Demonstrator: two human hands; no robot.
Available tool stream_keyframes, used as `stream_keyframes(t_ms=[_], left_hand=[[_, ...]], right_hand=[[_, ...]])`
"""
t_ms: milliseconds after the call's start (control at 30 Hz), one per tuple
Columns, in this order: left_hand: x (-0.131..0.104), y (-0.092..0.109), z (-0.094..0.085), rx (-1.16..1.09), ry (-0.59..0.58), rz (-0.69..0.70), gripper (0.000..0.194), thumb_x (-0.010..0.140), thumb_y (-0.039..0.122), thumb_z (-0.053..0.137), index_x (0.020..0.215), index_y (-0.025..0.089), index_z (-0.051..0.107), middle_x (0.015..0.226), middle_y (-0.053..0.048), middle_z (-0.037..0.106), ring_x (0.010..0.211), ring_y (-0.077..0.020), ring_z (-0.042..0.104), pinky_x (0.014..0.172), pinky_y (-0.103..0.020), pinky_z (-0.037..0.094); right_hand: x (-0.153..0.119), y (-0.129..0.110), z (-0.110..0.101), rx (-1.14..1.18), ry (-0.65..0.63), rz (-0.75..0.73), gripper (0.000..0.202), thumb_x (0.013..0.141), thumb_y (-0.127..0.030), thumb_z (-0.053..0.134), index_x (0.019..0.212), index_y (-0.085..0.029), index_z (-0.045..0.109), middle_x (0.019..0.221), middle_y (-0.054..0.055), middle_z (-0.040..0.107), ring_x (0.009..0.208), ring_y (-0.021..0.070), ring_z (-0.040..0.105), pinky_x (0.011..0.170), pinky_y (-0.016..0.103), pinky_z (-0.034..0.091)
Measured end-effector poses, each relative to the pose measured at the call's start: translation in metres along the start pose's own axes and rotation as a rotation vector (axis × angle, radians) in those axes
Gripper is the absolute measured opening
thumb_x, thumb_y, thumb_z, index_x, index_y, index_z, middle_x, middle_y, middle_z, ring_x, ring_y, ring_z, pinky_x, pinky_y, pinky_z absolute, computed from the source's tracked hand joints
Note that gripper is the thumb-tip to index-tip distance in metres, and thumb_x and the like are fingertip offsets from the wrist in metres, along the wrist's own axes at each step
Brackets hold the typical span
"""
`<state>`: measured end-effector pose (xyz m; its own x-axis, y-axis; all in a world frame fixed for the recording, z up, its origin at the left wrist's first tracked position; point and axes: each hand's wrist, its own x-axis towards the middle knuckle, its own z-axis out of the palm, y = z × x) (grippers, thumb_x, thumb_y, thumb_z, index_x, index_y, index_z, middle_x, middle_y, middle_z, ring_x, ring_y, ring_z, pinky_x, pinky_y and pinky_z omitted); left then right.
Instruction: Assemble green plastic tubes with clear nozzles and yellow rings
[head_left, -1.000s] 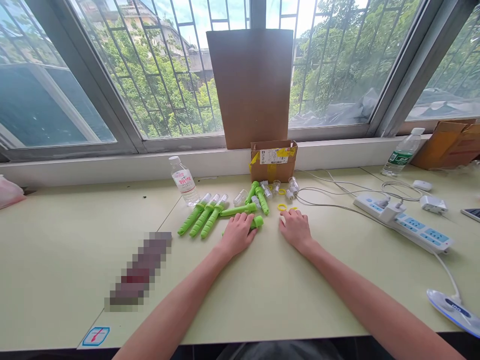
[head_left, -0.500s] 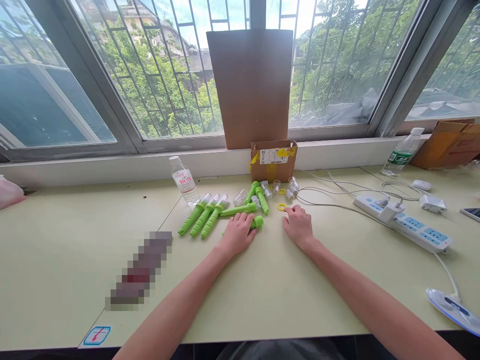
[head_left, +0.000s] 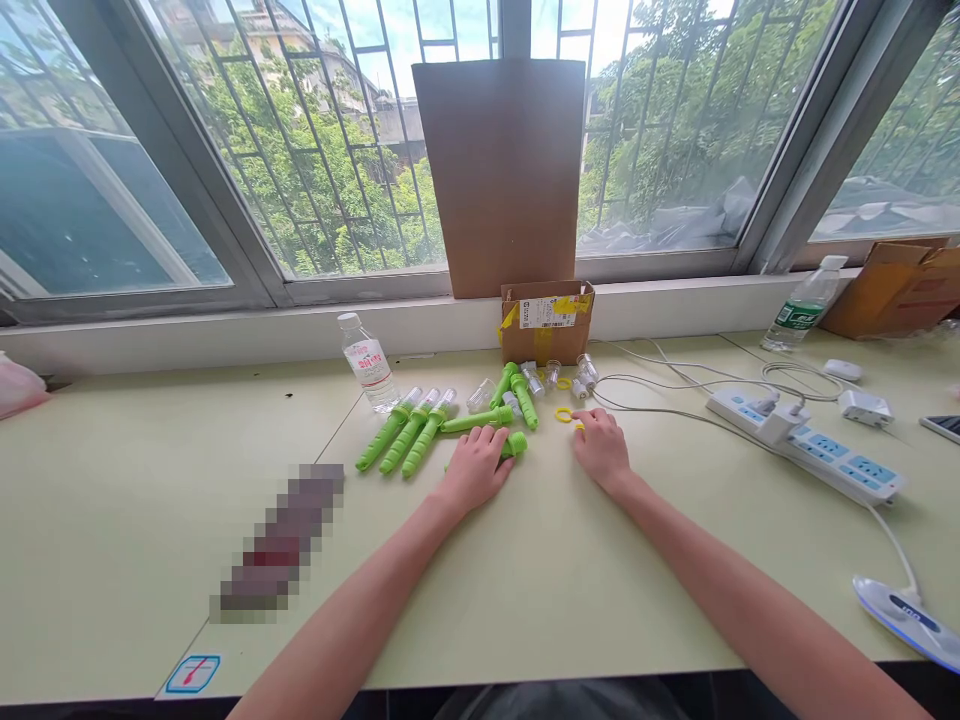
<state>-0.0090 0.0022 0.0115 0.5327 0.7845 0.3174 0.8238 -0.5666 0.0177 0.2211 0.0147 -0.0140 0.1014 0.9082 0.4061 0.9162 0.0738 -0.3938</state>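
Observation:
My left hand is closed over a green ridged tube lying on the table; only the tube's capped end shows clearly. Fingers bent, my right hand rests on the table with a small yellow ring at its fingertips. Another yellow ring lies just beyond them. Left of my left hand, several green tubes with clear caps lie side by side. More green tubes and loose clear caps are scattered behind my hands.
A small cardboard box stands at the back. A water bottle is at the left, another bottle at the right. Cables run to a white power strip. A pixelated dark object lies at the left.
My right hand has shifted slightly right, and a yellow ring now shows at its fingertips, apart from the ring beyond. My left hand has not visibly moved.

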Motion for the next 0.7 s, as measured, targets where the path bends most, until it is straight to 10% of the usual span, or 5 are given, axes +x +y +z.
stream_keyframes(t_ms=[300, 700], left_hand=[[0.000, 0.000, 0.001, 0.017, 0.007, 0.008, 0.033, 0.088, 0.033, 0.044, 0.118, 0.018, 0.046, 0.104, -0.011, 0.055, 0.095, -0.0264, 0.050, 0.080, -0.039, 0.041], [0.000, 0.000, 0.000, 0.006, -0.002, 0.000, 0.034, 0.088, 0.034, 0.043, 0.118, 0.019, 0.046, 0.106, -0.011, 0.055, 0.097, -0.0266, 0.049, 0.081, -0.039, 0.041]], right_hand=[[-0.003, -0.010, 0.005, 0.528, 0.062, -0.187, 0.031, 0.077, -0.017, 0.052, 0.107, -0.020, 0.059, 0.101, 0.007, 0.051, 0.086, 0.0187, 0.057, 0.077, 0.035, 0.050], [0.000, -0.009, 0.005, 0.994, -0.114, 0.144, 0.027, 0.067, -0.024, 0.063, 0.094, -0.019, 0.061, 0.104, 0.007, 0.059, 0.082, 0.0182, 0.062, 0.069, 0.035, 0.054]])
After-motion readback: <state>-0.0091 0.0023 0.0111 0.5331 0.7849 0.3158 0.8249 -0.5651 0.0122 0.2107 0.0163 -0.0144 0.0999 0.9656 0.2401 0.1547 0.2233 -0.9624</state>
